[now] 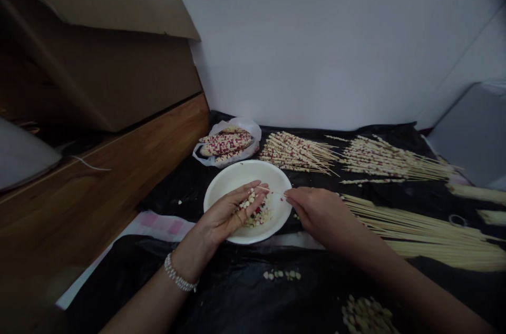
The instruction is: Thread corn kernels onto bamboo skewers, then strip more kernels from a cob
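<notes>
Left grip (221,216), curled, cradles loose cream-and-crimson corn kernels (251,210); right grip (320,213), fingertips together, pinches a thin bamboo skewer (273,190), probably light and stiff, best held near its end.

The round white plate (241,178) holds cream and dark-red corn kernels (255,213); behind it, corn cobs (225,144) are speckled crimson and cream in rows.

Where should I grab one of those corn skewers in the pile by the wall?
Use your grip on the plain wooden end, coming from the right and from above. In the pile of corn skewers, the kernels sit along the left part of each stick and the bare ends fan out to the right. Holding there keeps your fingers off the kernels.
</notes>
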Motion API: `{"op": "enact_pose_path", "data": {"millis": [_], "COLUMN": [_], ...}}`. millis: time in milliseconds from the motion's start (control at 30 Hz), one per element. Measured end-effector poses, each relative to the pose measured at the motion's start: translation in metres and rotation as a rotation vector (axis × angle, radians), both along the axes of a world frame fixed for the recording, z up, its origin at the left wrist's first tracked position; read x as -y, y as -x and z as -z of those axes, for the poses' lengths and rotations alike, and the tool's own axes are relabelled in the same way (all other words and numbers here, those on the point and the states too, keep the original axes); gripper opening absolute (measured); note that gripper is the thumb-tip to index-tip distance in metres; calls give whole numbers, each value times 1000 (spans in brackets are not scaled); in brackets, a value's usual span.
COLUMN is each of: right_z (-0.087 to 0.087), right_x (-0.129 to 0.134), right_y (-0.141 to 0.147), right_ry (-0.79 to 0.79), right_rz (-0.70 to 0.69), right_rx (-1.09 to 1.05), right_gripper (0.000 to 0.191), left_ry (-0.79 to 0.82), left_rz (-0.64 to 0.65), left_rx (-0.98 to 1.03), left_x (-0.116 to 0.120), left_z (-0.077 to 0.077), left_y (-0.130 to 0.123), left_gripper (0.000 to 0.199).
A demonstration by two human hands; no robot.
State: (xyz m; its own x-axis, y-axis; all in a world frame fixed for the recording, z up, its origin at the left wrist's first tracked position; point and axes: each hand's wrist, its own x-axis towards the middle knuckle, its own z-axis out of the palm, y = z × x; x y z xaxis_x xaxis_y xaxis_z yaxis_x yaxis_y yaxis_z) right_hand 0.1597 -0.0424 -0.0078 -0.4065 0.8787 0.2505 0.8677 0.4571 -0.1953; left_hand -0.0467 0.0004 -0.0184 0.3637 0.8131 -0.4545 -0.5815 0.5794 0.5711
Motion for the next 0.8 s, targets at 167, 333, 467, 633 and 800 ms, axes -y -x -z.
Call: {"op": "enact_pose_path", "data": {"millis": [167, 333, 467, 633, 800], "right_z": [0, -3, -4, -3, -1], "right_x": [2, 5, 7, 7, 7], "right_y": [2, 3, 3, 4, 3], "right_ry": [-55, -59, -73, -86, -144], "right_rz": [16, 15, 10, 20, 33], "right_rx": [-7, -3, 3, 10, 23], "right_gripper": [30, 36, 39, 40, 40], "left_ry": [-31, -31, -50, -66, -86], "left_rz": [-52, -94, -107, -95, -48], "left_rx": [-21, -49, -103, -113, -89], "left_x": [-1, -2, -1, 0, 0], "left_z": [6, 5, 2, 5, 5], "left_y": [1, 0, -2, -1, 0], "left_gripper": [25, 17, 15, 13, 10]}}
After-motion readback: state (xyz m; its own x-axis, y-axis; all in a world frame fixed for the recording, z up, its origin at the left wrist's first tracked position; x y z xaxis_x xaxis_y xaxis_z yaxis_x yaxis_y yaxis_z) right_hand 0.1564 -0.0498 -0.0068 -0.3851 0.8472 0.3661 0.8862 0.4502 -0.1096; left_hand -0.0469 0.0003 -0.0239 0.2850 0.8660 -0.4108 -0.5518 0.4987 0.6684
